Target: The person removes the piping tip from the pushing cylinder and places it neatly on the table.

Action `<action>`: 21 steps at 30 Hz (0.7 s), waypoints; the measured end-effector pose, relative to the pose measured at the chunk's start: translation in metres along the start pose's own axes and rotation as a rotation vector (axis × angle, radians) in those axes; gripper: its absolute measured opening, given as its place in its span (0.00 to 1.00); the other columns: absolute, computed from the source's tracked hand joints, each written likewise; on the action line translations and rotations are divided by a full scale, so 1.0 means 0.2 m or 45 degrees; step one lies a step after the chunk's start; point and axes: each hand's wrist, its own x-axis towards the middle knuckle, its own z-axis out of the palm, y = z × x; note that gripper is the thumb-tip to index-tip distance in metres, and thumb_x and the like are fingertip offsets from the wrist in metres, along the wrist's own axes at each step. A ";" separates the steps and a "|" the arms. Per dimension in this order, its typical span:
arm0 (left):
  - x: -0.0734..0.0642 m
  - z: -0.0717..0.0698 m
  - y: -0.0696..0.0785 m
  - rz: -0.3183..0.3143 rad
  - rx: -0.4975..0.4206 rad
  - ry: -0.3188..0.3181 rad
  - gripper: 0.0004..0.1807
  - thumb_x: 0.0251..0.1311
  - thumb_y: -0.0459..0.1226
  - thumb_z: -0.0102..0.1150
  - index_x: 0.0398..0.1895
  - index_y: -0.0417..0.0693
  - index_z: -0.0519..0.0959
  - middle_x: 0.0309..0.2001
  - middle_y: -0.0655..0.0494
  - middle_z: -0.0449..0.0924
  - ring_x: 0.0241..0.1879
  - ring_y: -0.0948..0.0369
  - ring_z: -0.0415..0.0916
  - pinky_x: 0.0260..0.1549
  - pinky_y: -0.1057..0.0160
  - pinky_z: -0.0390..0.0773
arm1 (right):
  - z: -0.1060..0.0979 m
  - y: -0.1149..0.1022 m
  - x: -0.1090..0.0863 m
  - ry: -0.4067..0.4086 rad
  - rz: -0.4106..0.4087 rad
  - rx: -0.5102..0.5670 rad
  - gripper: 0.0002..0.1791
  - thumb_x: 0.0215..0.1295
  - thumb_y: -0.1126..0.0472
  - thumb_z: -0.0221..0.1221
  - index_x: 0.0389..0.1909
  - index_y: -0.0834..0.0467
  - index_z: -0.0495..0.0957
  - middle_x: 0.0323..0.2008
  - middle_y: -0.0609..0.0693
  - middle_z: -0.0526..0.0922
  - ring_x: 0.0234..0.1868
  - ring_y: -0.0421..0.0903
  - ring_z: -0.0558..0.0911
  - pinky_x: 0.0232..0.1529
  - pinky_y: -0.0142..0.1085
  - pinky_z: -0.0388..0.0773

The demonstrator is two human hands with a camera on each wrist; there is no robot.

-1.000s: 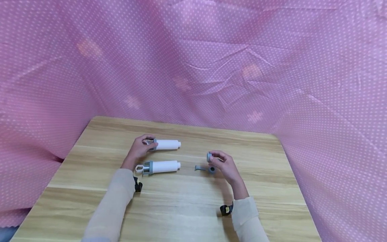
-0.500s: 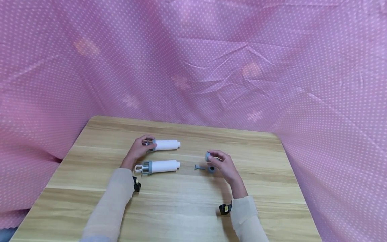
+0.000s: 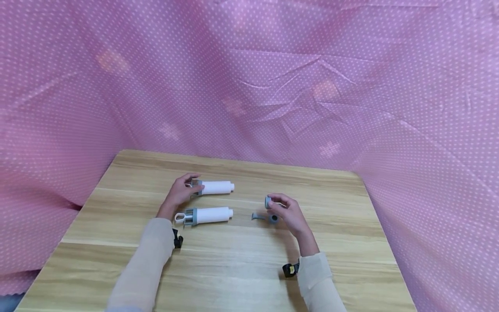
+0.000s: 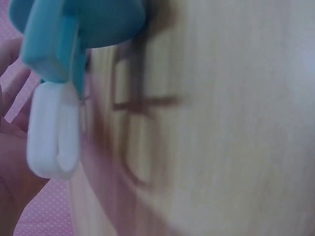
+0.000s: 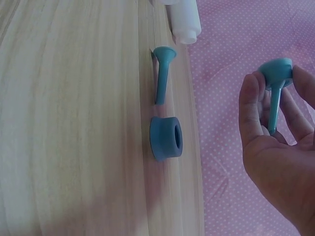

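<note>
Right hand (image 3: 287,212) shifts slightly toward the near white cylinder (image 3: 212,214), fingers pinching a teal stemmed cap (image 5: 276,73) right of it; left hand (image 3: 180,190) fingers clamp the far cylinder (image 3: 216,187) beyond it.

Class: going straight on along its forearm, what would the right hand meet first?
Probably the pink dotted cloth beyond the table; the way there looks free, though depth is unclear.
</note>
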 end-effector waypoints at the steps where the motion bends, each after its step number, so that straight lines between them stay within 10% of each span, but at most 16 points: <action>1: 0.00 0.00 0.01 -0.002 -0.006 0.001 0.34 0.66 0.43 0.67 0.71 0.44 0.69 0.68 0.39 0.67 0.66 0.42 0.63 0.64 0.42 0.66 | 0.00 0.00 0.00 0.001 -0.003 0.000 0.19 0.73 0.62 0.60 0.59 0.67 0.76 0.51 0.58 0.77 0.50 0.59 0.82 0.55 0.45 0.81; 14: -0.07 0.04 0.15 0.051 0.022 0.120 0.30 0.67 0.45 0.65 0.70 0.47 0.71 0.76 0.44 0.60 0.68 0.39 0.65 0.64 0.38 0.67 | 0.03 -0.02 0.03 -0.026 -0.024 0.007 0.21 0.73 0.62 0.60 0.61 0.69 0.74 0.51 0.58 0.77 0.45 0.49 0.82 0.53 0.46 0.82; 21: -0.13 0.14 0.28 0.171 0.029 0.244 0.24 0.68 0.40 0.64 0.64 0.42 0.76 0.67 0.42 0.73 0.69 0.44 0.65 0.68 0.45 0.65 | 0.05 -0.03 0.05 -0.029 -0.032 0.011 0.19 0.71 0.63 0.62 0.59 0.68 0.76 0.51 0.58 0.77 0.43 0.48 0.83 0.50 0.44 0.83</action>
